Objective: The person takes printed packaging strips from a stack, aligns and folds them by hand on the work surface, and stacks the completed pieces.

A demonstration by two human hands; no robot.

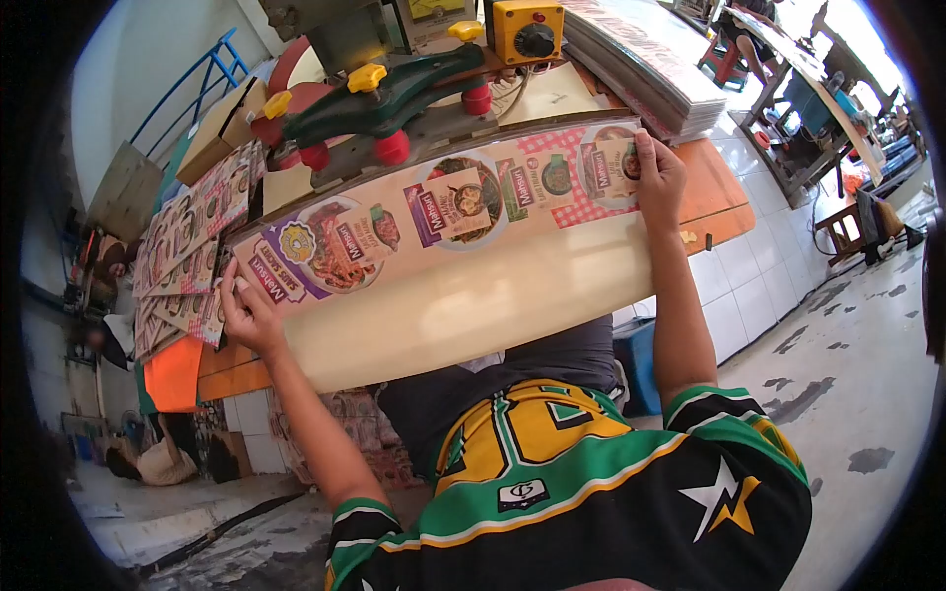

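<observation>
A long printed sheet [414, 236] with food pictures and a plain cream lower part [473, 295] spans the space in front of me. My left hand [248, 307] pinches its left end. At the right end my right hand [658, 172] grips the edge, thumb on the printed face. The sheet's far edge lies by a machine with a dark green clamp bar [379, 110], yellow knobs and red rubber feet. The sheet's lower part curves down toward my lap.
Printed sheets [192, 236] lie in a loose pile at the left, near an open cardboard box [225, 128]. A tall stack of sheets [650, 64] stands at the back right beside a yellow control box [524, 32]. The orange table [714, 187] edge shows at right. Other people sit farther off.
</observation>
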